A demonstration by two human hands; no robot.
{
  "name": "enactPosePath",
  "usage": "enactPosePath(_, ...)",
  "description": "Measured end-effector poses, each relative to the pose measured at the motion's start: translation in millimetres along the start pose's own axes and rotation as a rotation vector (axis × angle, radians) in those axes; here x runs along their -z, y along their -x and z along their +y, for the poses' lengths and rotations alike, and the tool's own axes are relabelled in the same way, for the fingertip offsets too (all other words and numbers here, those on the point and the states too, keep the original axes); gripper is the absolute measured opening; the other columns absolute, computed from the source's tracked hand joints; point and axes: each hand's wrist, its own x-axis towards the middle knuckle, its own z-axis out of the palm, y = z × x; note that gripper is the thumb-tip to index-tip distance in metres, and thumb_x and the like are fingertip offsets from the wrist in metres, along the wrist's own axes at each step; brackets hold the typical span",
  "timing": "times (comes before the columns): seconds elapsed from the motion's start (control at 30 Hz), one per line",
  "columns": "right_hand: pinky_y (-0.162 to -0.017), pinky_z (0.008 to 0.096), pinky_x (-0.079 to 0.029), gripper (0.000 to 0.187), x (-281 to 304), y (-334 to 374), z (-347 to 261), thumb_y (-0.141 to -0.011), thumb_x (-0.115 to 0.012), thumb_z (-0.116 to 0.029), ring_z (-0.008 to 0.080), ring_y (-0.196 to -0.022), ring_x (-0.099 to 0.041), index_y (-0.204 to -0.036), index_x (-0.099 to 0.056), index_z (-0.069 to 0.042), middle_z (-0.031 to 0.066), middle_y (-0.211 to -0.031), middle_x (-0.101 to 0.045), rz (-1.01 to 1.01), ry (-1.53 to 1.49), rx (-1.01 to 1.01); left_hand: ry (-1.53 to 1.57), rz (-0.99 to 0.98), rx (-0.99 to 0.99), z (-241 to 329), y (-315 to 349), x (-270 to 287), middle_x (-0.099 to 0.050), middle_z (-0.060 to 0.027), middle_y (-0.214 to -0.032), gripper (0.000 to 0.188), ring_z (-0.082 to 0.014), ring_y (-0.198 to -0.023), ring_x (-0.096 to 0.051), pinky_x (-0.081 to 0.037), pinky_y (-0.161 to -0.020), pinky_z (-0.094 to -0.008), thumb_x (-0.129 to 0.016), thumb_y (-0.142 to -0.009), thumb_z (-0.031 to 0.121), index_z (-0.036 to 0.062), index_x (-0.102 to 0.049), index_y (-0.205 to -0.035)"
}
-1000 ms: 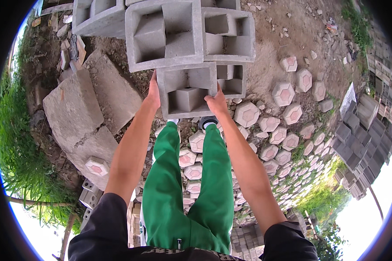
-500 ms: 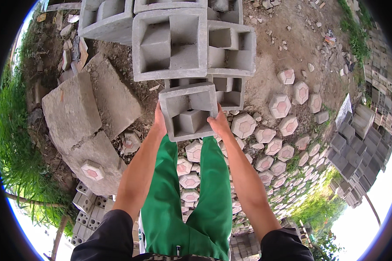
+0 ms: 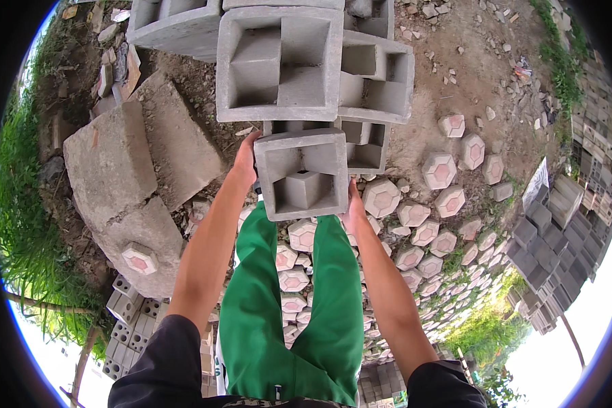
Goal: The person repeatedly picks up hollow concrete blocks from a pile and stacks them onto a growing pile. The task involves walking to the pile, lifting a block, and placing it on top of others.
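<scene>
A square grey concrete vent block, open-faced with stepped hollows inside, is between my two hands in front of my legs. My left hand grips its left side near the upper corner. Against its right side, toward the lower corner, lies my right hand; both hands' fingers are partly hidden along the block's edges. Just beyond stands a larger-looking vent block of the same kind, on top of others. Another vent block shows to the right of it, with one more vent block below that.
Broken concrete slabs lie to the left, one bearing a hexagonal paver. Many hexagonal pavers cover the ground around my feet and rightward. Stacked grey blocks stand far right, and perforated blocks at lower left.
My left hand has slid up the block's left side. My right hand has moved lower, its thumb no longer on the front rim. In view, the blocks have shifted slightly rightward.
</scene>
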Motion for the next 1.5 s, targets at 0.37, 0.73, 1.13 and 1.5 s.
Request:
enactPosePath(0.37, -0.100, 0.0459, -0.038, 0.044, -19.7, -5.8, -4.0, -0.096, -0.040, -0.042, 0.0286, -0.112, -0.052, -0.124, -0.052, -0.009, 0.0091, -0.121, -0.057, -0.157, -0.599, -0.129, 0.095, 0.229, -0.016, 1.7, -21.6, 1.4, -0.065, -0.0145, -0.087, 0.028, -0.0305, -0.072, -0.064, -0.054, -0.067, -0.0472, -0.072, -0.070, 0.021, -0.0004, -0.064, -0.088)
enactPosePath(0.73, -0.094, 0.0467, -0.043, 0.038, -9.6, -5.9, 0.8, -0.094, -0.043, -0.028, 0.0301, -0.105, -0.057, -0.119, -0.054, -0.003, 0.0149, -0.115, -0.060, -0.055, -0.547, -0.163, 0.317, 0.087, 0.073, -38.6, 41.9, 41.9, -0.063, -0.0151, -0.110, 0.040, -0.0333, -0.103, -0.057, -0.045, -0.091, -0.0510, -0.047, -0.086, 0.037, 0.0055, -0.058, -0.108)
enactPosePath(1.13, -0.078, 0.0374, -0.051, 0.042, -54.1, 254.5, 21.3, -0.088, -0.050, -0.037, 0.0260, -0.080, -0.063, -0.106, -0.059, 0.000, 0.0139, -0.096, -0.065, 0.029, -0.661, -0.036, 0.418, -0.139, 0.004, -60.5, 276.4, 51.1, -0.066, -0.0121, -0.090, 0.048, -0.0275, -0.083, -0.062, -0.051, -0.080, -0.0406, -0.052, -0.081, 0.052, 0.0048, -0.063, -0.078)
enactPosePath(1.5, -0.075, 0.0407, -0.050, 0.041, -51.8, 353.4, 44.8, -0.075, -0.060, -0.035, 0.0285, -0.079, -0.061, -0.101, -0.058, -0.003, 0.0137, -0.094, -0.063, 0.036, -0.868, 0.176, 0.255, -0.373, -0.021, -7.9, 392.7, -40.7, -0.064, -0.0154, -0.103, 0.056, -0.0297, -0.096, -0.060, -0.046, -0.090, -0.0405, -0.054, -0.080, 0.055, 0.0008, -0.065, -0.082)
